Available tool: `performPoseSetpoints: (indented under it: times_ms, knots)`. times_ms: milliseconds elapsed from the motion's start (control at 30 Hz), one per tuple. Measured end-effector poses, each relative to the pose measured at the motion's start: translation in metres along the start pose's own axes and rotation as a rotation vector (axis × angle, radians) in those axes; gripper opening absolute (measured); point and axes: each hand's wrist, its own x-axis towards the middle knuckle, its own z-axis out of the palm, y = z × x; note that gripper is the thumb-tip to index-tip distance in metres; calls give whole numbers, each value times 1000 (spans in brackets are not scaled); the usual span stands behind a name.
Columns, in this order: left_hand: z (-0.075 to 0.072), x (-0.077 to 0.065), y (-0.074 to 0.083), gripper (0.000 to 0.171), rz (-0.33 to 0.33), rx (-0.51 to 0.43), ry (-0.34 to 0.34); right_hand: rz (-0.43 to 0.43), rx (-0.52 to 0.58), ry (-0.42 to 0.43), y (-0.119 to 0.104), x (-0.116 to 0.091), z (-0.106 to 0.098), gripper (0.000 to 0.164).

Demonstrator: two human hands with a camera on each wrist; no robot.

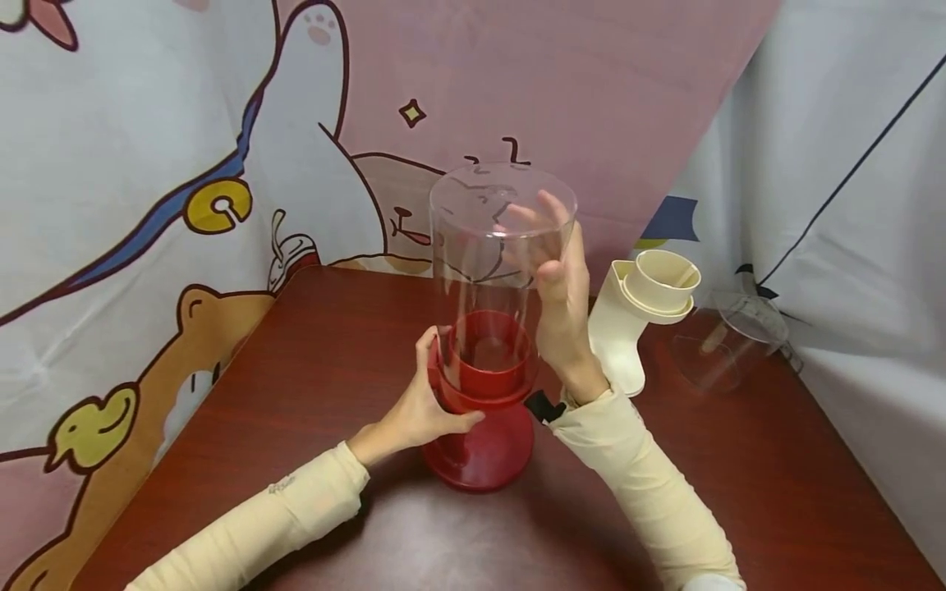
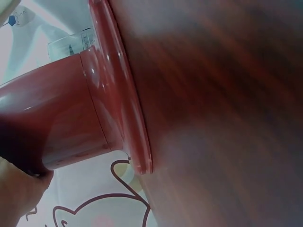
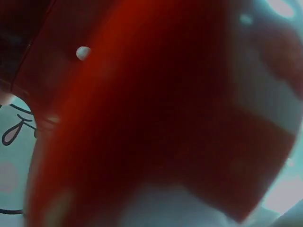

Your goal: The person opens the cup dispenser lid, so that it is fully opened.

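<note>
A red stand (image 1: pixel 480 447) with a round foot and a cup-like upper part sits on the table. A clear plastic cylinder (image 1: pixel 473 254) rises upright from its red collar. My left hand (image 1: pixel 424 414) grips the stand's upper part, thumb across the front and fingers at the left side. In the left wrist view, the red body (image 2: pixel 57 111) and foot appear close up, with part of that hand at the lower left edge. My right hand (image 1: pixel 565 304) is against the cylinder's right side with fairly straight, spread fingers. The right wrist view is mostly blurred red plastic (image 3: pixel 156 113).
A cream spouted piece (image 1: pixel 624 328) with a round collar stands to the right, close by my right forearm. Farther right lies a second clear container (image 1: pixel 727 341), near the curtain. Printed cloth (image 1: pixel 591 82) hangs behind the brown table (image 1: pixel 318 353).
</note>
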Motion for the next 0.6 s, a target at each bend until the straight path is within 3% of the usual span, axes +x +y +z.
performPoseSetpoints:
  times_ms: [267, 600]
  knots:
    - [1, 1, 2, 114, -59, 7, 6, 93, -54, -2, 6, 17, -4, 106]
    - [0, 1, 0, 112, -32, -13, -27, 140, 147, 159, 21, 15, -22, 94]
